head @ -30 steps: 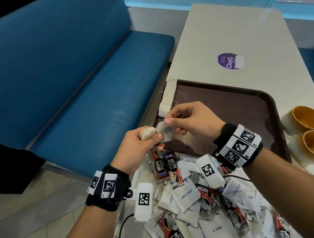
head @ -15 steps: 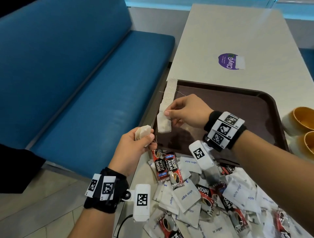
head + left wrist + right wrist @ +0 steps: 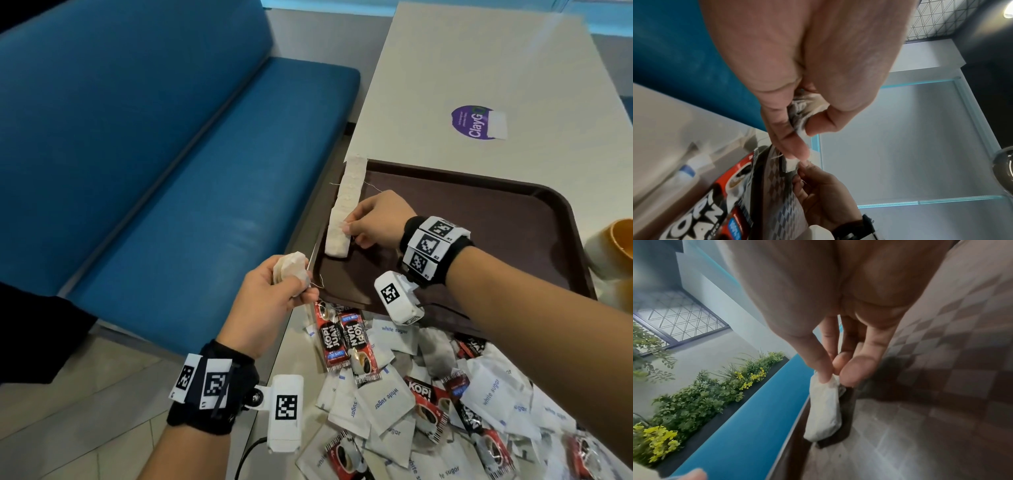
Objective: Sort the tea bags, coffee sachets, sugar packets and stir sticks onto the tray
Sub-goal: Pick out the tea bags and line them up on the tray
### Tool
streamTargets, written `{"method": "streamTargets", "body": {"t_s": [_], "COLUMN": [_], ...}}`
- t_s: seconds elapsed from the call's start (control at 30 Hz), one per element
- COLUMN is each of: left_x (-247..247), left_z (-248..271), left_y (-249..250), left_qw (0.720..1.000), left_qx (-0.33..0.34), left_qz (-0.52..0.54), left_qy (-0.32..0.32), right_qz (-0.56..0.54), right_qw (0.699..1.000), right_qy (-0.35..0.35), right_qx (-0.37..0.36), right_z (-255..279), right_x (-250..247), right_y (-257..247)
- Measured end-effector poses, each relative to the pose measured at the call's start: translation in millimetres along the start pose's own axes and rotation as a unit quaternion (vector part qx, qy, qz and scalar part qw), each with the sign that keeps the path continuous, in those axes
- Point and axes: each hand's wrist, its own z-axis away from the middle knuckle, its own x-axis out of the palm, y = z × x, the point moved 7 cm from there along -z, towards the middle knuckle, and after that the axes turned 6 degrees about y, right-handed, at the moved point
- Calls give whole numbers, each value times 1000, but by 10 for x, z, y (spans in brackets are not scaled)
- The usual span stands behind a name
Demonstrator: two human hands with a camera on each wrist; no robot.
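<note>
While left hand [image 3: 270, 298] grips tea bags [image 3: 291, 269], right hand [image 3: 375, 221] pinches tea-bag row [image 3: 344, 209], lengthwise along tray [image 3: 513, 219] left rim.

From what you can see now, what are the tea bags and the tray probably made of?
Tea bags: thin white filter paper, matte, seemingly; they crumple softly, and a loose thread shows. Tray: likely hard brown plastic with a raised, rounded rim; the right wrist view shows a fine diamond texture.

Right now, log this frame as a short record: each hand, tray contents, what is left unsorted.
left hand: grips a bunch of tea bags, off the tray's near-left corner
right hand: pinches one tea bag at the row's near end
tray: one row of tea bags along its left edge
unsorted: pile of sugar packets and coffee sachets on the table
</note>
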Motion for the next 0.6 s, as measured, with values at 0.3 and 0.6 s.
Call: {"method": "streamTargets", "body": {"t_s": [0.3,0.6], "left_x": [29,36], "left_z": [43,66], "left_y": [29,43], "left_qw": [1000,1000], "left_qx": [-5,-6], "left_qz": [-7,12], "left_qy": [2,5], "right_qz": [35,33], "right_qw": [999,999], "right_qy": [14,24], "right_qx": [4,2], "right_z": [-77,-103], "right_x": [-12,-16], "right_y": [24,33]}}
